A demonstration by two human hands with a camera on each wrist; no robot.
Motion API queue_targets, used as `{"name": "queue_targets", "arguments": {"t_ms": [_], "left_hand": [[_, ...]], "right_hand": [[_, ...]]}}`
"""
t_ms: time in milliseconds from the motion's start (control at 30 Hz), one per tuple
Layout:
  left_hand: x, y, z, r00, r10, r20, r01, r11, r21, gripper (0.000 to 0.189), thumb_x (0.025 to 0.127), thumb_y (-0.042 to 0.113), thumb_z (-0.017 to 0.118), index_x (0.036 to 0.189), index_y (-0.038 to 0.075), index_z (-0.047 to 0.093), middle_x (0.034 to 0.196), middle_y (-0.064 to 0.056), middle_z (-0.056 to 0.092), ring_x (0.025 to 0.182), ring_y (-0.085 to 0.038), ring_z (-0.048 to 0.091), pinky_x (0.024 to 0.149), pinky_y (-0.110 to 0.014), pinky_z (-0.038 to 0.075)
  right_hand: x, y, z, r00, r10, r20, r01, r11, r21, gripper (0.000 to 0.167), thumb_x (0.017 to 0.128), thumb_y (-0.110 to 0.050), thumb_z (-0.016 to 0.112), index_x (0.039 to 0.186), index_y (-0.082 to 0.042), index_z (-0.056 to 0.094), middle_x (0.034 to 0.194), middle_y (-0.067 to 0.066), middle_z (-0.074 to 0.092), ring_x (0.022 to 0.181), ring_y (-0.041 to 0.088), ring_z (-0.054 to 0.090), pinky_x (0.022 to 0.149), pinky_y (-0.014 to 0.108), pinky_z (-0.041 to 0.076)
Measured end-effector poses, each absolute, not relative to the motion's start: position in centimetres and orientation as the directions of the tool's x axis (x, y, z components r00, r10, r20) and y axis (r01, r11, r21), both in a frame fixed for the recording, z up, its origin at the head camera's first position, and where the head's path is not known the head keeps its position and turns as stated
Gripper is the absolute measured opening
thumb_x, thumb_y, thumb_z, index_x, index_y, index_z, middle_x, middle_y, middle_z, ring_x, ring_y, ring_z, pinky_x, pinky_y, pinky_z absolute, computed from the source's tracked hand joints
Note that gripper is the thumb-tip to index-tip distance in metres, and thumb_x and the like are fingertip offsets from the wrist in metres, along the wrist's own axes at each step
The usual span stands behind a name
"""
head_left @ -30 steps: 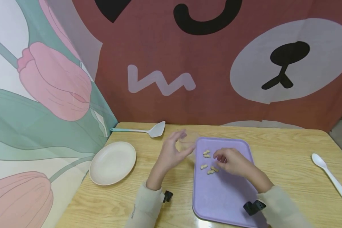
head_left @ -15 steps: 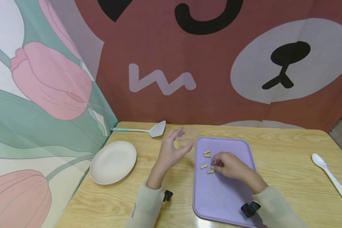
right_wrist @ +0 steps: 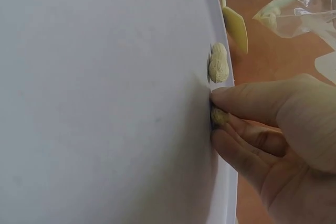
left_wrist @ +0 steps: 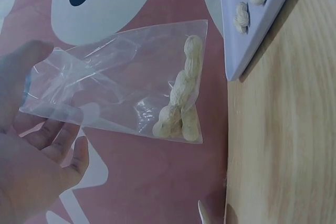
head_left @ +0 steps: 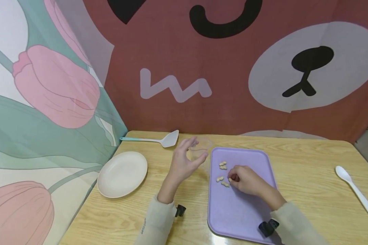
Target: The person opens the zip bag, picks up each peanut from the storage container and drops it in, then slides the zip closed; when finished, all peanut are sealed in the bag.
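Observation:
My left hand point(head_left: 183, 165) holds a clear plastic bag point(left_wrist: 131, 77) by its mouth, left of the purple tray point(head_left: 233, 217). Several unshelled peanuts point(left_wrist: 182, 90) lie in the bottom of the bag, plain in the left wrist view; in the head view the bag is barely visible. Over the tray, my right hand point(head_left: 245, 180) pinches a peanut point(right_wrist: 219, 117) between thumb and fingers, close to the tray surface. Beside those fingertips lies another peanut point(right_wrist: 218, 65). More loose peanuts point(head_left: 223, 167) rest in the tray's left half.
A cream plate point(head_left: 122, 174) stands on the wooden table at the left. Behind it lies a white spatula point(head_left: 170, 139) with a turquoise handle. A white spoon point(head_left: 355, 190) lies at the far right. Printed cloth hangs along the table's back and left.
My right hand has come down and slightly nearer over the tray, and now pinches a peanut there. My left hand stays nearly still with the bag.

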State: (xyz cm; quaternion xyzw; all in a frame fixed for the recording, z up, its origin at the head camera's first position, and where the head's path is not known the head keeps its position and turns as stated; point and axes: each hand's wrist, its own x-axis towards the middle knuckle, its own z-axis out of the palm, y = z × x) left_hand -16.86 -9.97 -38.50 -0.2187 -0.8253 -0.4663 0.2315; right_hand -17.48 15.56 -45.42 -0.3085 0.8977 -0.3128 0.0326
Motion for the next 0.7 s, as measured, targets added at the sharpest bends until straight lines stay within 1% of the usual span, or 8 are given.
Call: {"name": "queue_targets", "arguments": {"t_ms": [167, 333, 700], "left_hand": [[-16.92, -9.93, -38.61, -0.803, 0.142, 0.579, 0.570, 0.468, 0.675, 0.059, 0.082, 0.019, 0.080, 0.131, -0.006, 0.059, 0.112, -0.016, 0.065, 0.107, -0.026, 0.060, 0.098, -0.043, 0.047], [-17.03, -9.90, -38.64, -0.799, 0.149, 0.582, 0.576, 0.469, 0.670, 0.059, 0.081, 0.020, 0.081, 0.130, -0.006, 0.059, 0.112, -0.014, 0.066, 0.107, -0.025, 0.061, 0.099, -0.042, 0.047], [-17.04, -9.85, -38.66, -0.802, 0.134, 0.583, 0.569, 0.472, 0.673, 0.059, 0.081, 0.020, 0.081, 0.130, -0.006, 0.060, 0.111, -0.016, 0.066, 0.107, -0.025, 0.061, 0.098, -0.043, 0.047]], "right_hand": [[-17.38, 15.55, -45.32, -0.818, -0.563, 0.120, -0.518, 0.628, -0.581, 0.010, 0.081, 0.003, 0.074, 0.088, -0.004, 0.073, 0.075, -0.006, 0.058, 0.069, 0.007, 0.054, 0.062, 0.026, 0.049], [-17.41, 15.54, -45.17, -0.816, -0.567, 0.112, -0.515, 0.626, -0.585, 0.010, 0.081, 0.003, 0.074, 0.089, -0.004, 0.073, 0.076, -0.006, 0.058, 0.069, 0.008, 0.055, 0.062, 0.026, 0.049], [-17.25, 15.58, -45.21, -0.816, -0.563, 0.134, -0.519, 0.610, -0.599, 0.012, 0.081, 0.005, 0.074, 0.087, -0.005, 0.072, 0.075, -0.006, 0.059, 0.068, 0.006, 0.054, 0.061, 0.025, 0.049]]}}
